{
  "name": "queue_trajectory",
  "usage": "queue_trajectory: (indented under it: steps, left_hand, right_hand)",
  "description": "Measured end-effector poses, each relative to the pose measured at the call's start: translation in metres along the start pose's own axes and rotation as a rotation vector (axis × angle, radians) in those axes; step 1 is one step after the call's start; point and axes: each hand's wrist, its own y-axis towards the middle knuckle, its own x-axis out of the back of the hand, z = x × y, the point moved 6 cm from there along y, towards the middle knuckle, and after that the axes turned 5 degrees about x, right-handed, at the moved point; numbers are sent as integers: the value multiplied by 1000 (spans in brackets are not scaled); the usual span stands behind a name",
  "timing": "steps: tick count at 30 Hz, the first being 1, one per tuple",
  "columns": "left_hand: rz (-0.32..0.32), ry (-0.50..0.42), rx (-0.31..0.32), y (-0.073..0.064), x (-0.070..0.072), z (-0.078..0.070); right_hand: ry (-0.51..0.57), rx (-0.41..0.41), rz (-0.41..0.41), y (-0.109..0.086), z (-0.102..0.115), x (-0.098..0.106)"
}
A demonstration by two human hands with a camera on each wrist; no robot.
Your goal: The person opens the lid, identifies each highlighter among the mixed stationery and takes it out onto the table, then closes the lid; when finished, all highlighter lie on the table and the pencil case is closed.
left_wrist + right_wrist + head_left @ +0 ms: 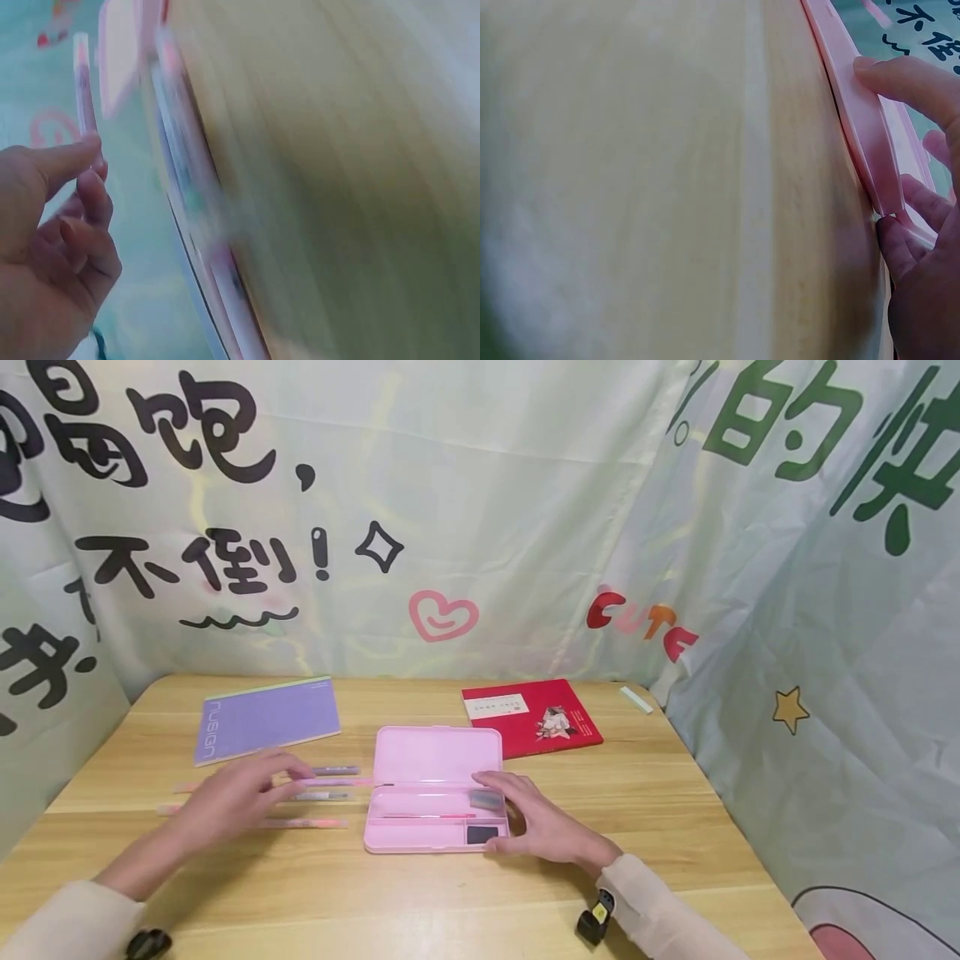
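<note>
Between thumb and index finger, my left hand (243,789) pinches a purple-and-pink pen (85,105), its tip reaching toward the pencil case in the head view. The pink pencil case (438,756) lies with its lid raised at the back. Inside are a thin pink stick (427,816), a grey block (486,799) and a black square (482,835). My right hand (543,822) grips the right end of the case, thumb on its front wall (870,135). Under and beside my left hand lie several pens, among them a grey pen (336,770) and a pink pen (307,823).
A purple notebook (270,718) lies at the back left of the wooden table (420,910). Behind the case to the right is a red notebook (570,714), with a small pale stick (636,700) near the far right corner. A printed cloth (525,527) hangs behind.
</note>
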Motion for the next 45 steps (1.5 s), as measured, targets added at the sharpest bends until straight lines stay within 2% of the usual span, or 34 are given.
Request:
queue_trajectory:
  steps: [5,9,11,14,16,21,23,26,30,38,45]
  left_hand:
    - [-31,17,-1,-24,22,49]
    - [-93,52,-1,-46,35,86]
    - [-105,60,4,-57,39,101]
    - [-93,61,17,-70,43,119]
    - [-65,59,56,-76,45,129]
    - [-38,44,74,-87,51,142]
    - [-32,37,55,-89,53,144]
    - [-12,37,65,-90,54,146]
    - [31,51,96,-91,53,151]
    - [71,111,149,-92,46,166]
    - [101,93,164,-94,39,171]
  right_hand:
    - [3,-3,-3,0,-2,1]
    - [3,-12,-1,0,-3,0]
    - [2,-14,0,0,-3,0]
    - [-1,-14,-2,-1,-2,0]
    - [0,-17,-4,-1,-2,0]
    - [-1,-24,-5,-1,-1,-1]
    - [-3,-21,-2,0,-1,-1]
    - [-1,-17,2,1,-1,-1]
    - [6,-13,5,1,0,-1]
    - [8,-24,4,1,1,0]
    - [11,-28,2,0,2,0]
